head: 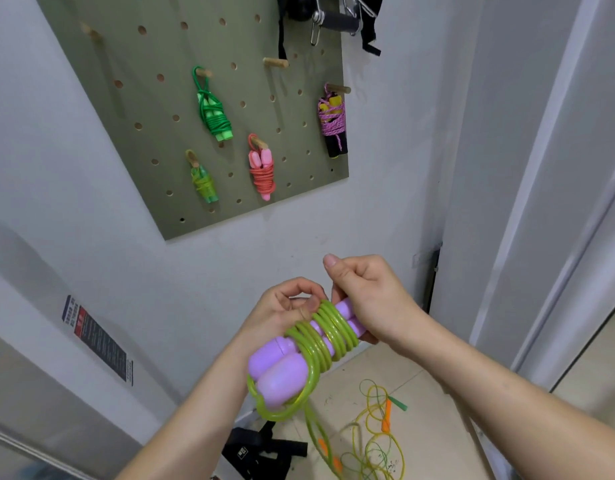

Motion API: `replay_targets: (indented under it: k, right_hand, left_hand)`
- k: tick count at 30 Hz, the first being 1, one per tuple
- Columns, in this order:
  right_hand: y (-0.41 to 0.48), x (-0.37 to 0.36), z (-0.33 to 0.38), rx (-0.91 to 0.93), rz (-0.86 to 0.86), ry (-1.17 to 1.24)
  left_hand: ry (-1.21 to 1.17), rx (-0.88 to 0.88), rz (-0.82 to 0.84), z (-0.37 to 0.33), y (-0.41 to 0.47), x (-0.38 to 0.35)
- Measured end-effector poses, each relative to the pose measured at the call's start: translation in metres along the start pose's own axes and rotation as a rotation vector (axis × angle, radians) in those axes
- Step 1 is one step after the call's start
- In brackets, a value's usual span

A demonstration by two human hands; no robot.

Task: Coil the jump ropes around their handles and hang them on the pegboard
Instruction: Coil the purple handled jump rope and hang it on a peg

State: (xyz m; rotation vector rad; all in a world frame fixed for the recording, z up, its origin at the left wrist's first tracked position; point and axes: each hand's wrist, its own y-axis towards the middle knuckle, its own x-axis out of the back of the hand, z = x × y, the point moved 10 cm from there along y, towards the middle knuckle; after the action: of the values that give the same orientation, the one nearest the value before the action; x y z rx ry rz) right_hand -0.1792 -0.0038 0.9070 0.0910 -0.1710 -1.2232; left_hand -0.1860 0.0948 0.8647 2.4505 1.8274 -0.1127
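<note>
Olive-green perforated pegboard is hanging on the white wall above, carrying four finished bundles: a bright green one, a coral-pink one, a small lime one and a purple cord on black-and-yellow handles.

Below it, both forearms are reaching in. The right hand is closing curled fingers round the far ends of the two lilac plastic handles, with the thumb sticking up free. The left hand is pinching the translucent yellow-green rope at the edge of the coil, fingers curled in.

The rope is sitting in tight turns around the middle of the paired handles, held in front of the wall under the board. One loose loop is circling the near ends, and a tail is trailing down toward the floor.

On the tiles, a thin yellow rope with orange handles is lying tangled and uncoiled beside a black strap.

Judgement: the wrapping is looking nearly done, with the end not yet secured. To do it well, the right hand should be clamping both handles so they are not scissoring apart, while the left is feeding the rope under steady tension, each turn just beside the last. The tail wants tucking under a turn, leaving a free loop for the bare wooden peg.
</note>
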Motion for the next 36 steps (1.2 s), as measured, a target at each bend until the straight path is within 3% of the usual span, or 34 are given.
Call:
replay_targets:
  k: [4,6,9,15,17,20,22,26,28,31,33,36]
  right_hand:
    - [0.002,0.007,-0.006,-0.007,-0.158,-0.015]
    - [0.005,0.013,-0.013,-0.009,-0.263,-0.062]
    - [0.010,0.020,-0.017,0.024,-0.395,-0.136]
    - [0.013,0.023,0.014,0.319,-0.550,-0.554]
    - [0.014,0.020,0.014,0.370,-0.562,-0.655]
    - [0.017,0.021,0.003,0.377,-0.581,-0.697]
    - [0.019,0.018,-0.008,0.369,-0.558,-0.762]
    - [0.024,-0.003,-0.033,0.262,-0.305,-0.968]
    - [0.021,-0.014,-0.042,0.239,-0.149,-0.942]
    - [0.012,-0.012,-0.036,0.238,-0.095,-0.715]
    - [0.010,-0.001,-0.042,0.115,-0.099,-0.424]
    - [0.003,-0.003,-0.050,-0.046,-0.002,-0.048]
  left_hand:
    - [-0.085,0.112,-0.331,0.024,-0.006,0.020]
    - [0.055,-0.011,-0.447,0.018,-0.020,0.016]
    - [0.235,-0.121,-0.514,0.017,-0.035,0.007]
    - [0.505,-0.063,-0.469,0.028,-0.037,-0.013]
    - [0.849,-0.098,-0.417,0.015,-0.037,-0.022]
    - [1.588,-0.063,-0.336,0.004,-0.037,-0.038]
    - [1.814,-0.169,-0.274,-0.001,-0.038,-0.051]
    - [1.831,-0.444,-0.137,-0.014,-0.039,-0.055]
    - [1.701,-0.453,-0.117,-0.029,-0.040,-0.042]
    - [1.418,-0.366,-0.199,-0.051,-0.035,-0.015]
    - [1.259,-0.354,-0.291,-0.064,-0.033,0.002]
    - [1.294,-0.408,-0.307,-0.069,-0.036,0.010]
